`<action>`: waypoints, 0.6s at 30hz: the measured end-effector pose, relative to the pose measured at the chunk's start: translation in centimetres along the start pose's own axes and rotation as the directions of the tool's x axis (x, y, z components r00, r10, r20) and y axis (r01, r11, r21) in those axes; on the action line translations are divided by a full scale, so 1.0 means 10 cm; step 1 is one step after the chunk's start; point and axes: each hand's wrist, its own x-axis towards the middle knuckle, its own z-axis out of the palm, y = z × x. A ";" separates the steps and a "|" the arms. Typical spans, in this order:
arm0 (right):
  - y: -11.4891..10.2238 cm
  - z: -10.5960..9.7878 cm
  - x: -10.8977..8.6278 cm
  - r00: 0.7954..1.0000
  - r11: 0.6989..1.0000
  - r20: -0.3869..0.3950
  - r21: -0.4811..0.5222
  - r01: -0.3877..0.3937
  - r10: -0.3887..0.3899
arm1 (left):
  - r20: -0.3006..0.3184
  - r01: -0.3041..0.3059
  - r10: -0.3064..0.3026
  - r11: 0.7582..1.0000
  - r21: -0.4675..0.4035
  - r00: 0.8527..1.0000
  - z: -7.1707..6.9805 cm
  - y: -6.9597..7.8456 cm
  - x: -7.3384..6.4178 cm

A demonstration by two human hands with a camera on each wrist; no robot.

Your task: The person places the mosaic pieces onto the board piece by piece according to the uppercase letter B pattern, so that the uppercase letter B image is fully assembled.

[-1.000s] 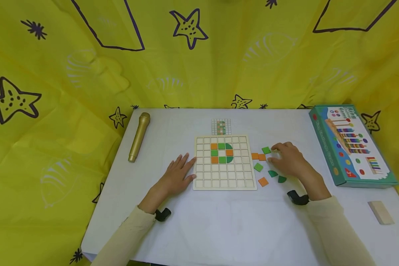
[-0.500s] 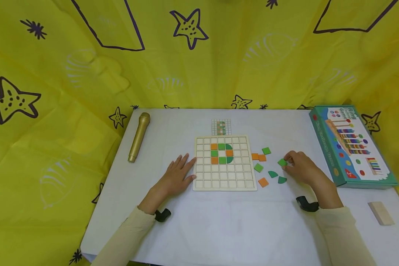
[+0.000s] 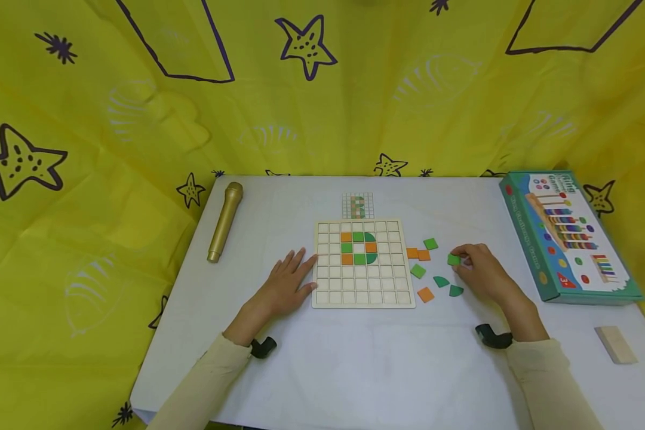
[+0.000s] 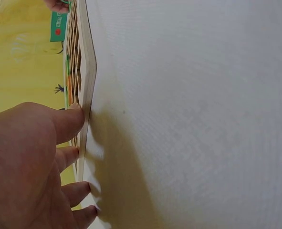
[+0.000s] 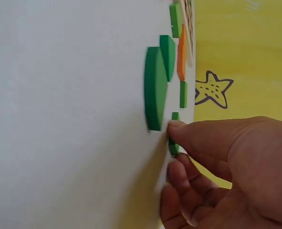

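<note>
The right hand (image 3: 482, 272) is pinching a green square tile (image 3: 452, 260) beside green quarter-circle tiles (image 3: 455, 291); a weak pinch could be dropping it among them. The left hand (image 3: 287, 288), fingers extended, is touching the wooden grid board (image 3: 366, 285) between both hands; pushing risks shifting it.

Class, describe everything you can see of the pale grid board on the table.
The grid board is a pale, wood-looking panel, nearly square, with raised lines dividing it into square cells. It lies flat on the white table. Orange and green pieces fill some cells in a D shape around one bare cell. The left hand touches its left edge. A patterned card lies at its far edge; contact there is unclear.
</note>
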 end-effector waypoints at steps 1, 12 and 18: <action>0.00 0.02 0.00 1.000 1.000 -0.010 0.007 0.001 -0.001 | 0.002 0.001 -0.001 1.000 0.002 1.000 0.00 0.00 0.00; -0.06 0.18 0.00 0.997 0.998 -0.051 0.019 0.058 -0.057 | 0.001 -0.001 0.001 1.000 0.001 1.000 0.01 -0.01 0.00; -0.11 0.22 0.01 0.997 0.998 -0.042 0.021 0.068 -0.067 | -0.002 -0.007 0.007 1.000 0.008 1.000 0.00 0.00 0.00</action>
